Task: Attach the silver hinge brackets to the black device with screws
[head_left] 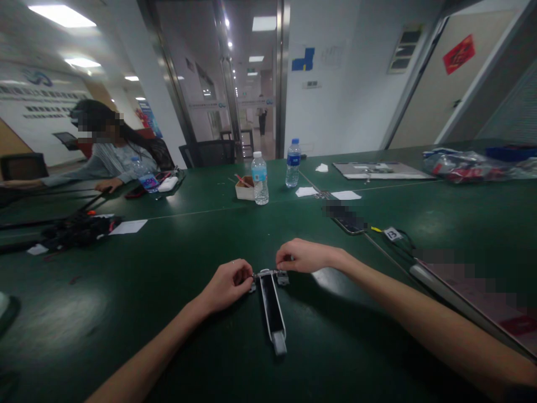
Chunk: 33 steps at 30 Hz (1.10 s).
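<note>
In front of me on the table lies a long narrow piece (272, 307) with a dark glossy middle, a pale rim and a grey-white tab at its near end. At its far end, small metal brackets stick out to both sides. My left hand (230, 284) is closed, thumb and fingers pinching the left metal bracket (252, 286), which is partly hidden by the fingertips. Bent over the other side, my right hand (302, 256) has thumb and fingers pinched at the right metal bracket (283, 277). The exact grip of the right fingertips is hard to make out.
Two water bottles (260, 179) (293, 163) and a small open box (244, 189) stand beyond my hands. A phone (346, 217) and a cable with a white tag (393, 234) lie to the right. Black equipment (84, 232) lies left, near a seated person (119, 148).
</note>
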Motion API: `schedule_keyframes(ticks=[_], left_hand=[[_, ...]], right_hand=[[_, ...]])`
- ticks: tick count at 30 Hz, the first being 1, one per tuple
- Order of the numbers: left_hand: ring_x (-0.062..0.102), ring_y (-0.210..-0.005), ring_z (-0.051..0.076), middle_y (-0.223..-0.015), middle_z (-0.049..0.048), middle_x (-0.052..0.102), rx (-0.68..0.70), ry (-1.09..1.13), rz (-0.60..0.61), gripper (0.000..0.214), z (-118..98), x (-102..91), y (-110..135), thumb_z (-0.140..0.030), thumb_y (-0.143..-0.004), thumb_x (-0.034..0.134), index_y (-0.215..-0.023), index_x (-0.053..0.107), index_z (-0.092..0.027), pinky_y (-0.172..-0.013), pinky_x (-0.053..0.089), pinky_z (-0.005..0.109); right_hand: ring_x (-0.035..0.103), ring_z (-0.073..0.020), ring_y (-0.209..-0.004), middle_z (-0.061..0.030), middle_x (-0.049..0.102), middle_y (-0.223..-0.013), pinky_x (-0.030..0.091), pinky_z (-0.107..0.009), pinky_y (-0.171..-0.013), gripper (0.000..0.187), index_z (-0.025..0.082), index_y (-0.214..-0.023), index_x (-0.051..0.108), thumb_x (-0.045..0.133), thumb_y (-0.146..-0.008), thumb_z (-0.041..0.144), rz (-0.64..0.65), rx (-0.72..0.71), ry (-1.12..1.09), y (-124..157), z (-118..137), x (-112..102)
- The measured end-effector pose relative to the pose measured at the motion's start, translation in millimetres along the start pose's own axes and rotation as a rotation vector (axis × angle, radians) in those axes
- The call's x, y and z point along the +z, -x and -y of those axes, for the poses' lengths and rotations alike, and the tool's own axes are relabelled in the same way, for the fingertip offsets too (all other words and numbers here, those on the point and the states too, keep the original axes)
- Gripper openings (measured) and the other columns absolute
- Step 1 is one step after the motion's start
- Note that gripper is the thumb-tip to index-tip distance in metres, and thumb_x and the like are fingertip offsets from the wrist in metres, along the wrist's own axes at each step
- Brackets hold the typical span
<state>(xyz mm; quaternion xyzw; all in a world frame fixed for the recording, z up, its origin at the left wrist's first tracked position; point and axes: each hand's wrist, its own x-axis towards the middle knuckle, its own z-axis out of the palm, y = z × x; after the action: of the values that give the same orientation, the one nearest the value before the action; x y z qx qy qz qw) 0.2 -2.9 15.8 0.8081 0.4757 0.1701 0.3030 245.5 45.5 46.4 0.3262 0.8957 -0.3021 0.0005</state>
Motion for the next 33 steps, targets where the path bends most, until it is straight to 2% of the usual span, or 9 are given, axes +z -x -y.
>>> schedule_keyframes(ticks=[7, 13, 18, 22, 27, 33], left_hand=[[0.05, -0.065, 0.012, -0.078, -0.0006, 0.054, 0.015, 0.004, -0.006, 0.012, 2.9, 1.2, -0.3, -0.024, -0.082, 0.053, -0.087, 0.058, -0.015, -0.058, 0.041, 0.022], [0.05, -0.065, 0.012, -0.077, -0.0009, 0.054, -0.008, -0.006, 0.004, 0.01, 0.8, 0.5, -0.1, -0.024, -0.082, 0.053, -0.087, 0.057, -0.016, -0.058, 0.041, 0.022], [0.048, -0.064, 0.011, -0.076, -0.0014, 0.054, 0.005, 0.004, 0.0, 0.01, 0.3, 0.1, -0.3, -0.024, -0.082, 0.053, -0.087, 0.057, -0.016, -0.056, 0.041, 0.022], [0.05, -0.066, 0.012, -0.079, -0.0005, 0.055, -0.019, 0.002, 0.013, 0.011, -0.8, -0.8, 0.1, -0.023, -0.083, 0.052, -0.089, 0.057, -0.016, -0.058, 0.042, 0.022], [0.05, -0.065, 0.012, -0.078, -0.0007, 0.055, -0.001, 0.004, 0.014, 0.012, 1.0, -0.3, 0.0, -0.024, -0.082, 0.053, -0.089, 0.058, -0.015, -0.057, 0.042, 0.023], [0.05, -0.066, 0.012, -0.079, -0.0005, 0.055, -0.005, 0.007, 0.013, 0.012, 2.2, 0.2, -0.1, -0.024, -0.083, 0.052, -0.089, 0.057, -0.016, -0.058, 0.042, 0.023]], right_hand=[[0.057, -0.0128, -0.075, -0.0047, 0.065, -0.089, 0.04, -0.026, -0.067, 0.028, 0.014, -0.092, 0.066, 0.045, -0.091, 0.032, -0.081, -0.031, 0.027, -0.2, 2.1, -1.0], [0.054, -0.0121, -0.069, -0.0039, 0.064, -0.082, 0.038, -0.025, -0.063, 0.033, 0.014, -0.089, 0.067, 0.043, -0.092, 0.037, -0.016, -0.012, 0.036, 0.1, 1.7, -0.9], [0.053, -0.0118, -0.068, -0.0041, 0.063, -0.081, 0.037, -0.025, -0.061, 0.033, 0.014, -0.091, 0.067, 0.044, -0.091, 0.037, -0.065, 0.001, 0.014, -0.3, 3.0, -1.2], [0.052, -0.0109, -0.065, -0.0033, 0.062, -0.079, 0.036, -0.024, -0.059, 0.033, 0.014, -0.089, 0.067, 0.044, -0.091, 0.038, -0.015, 0.001, 0.027, -0.1, 5.6, -1.3], [0.052, -0.0103, -0.065, -0.0035, 0.062, -0.081, 0.037, -0.024, -0.059, 0.034, 0.013, -0.09, 0.066, 0.043, -0.092, 0.038, -0.051, 0.017, 0.018, 0.8, 7.2, -2.2], [0.055, -0.0116, -0.068, -0.004, 0.064, -0.084, 0.04, -0.025, -0.061, 0.034, 0.015, -0.094, 0.066, 0.044, -0.091, 0.04, -0.036, 0.029, 0.03, 3.3, 4.3, -5.7]])
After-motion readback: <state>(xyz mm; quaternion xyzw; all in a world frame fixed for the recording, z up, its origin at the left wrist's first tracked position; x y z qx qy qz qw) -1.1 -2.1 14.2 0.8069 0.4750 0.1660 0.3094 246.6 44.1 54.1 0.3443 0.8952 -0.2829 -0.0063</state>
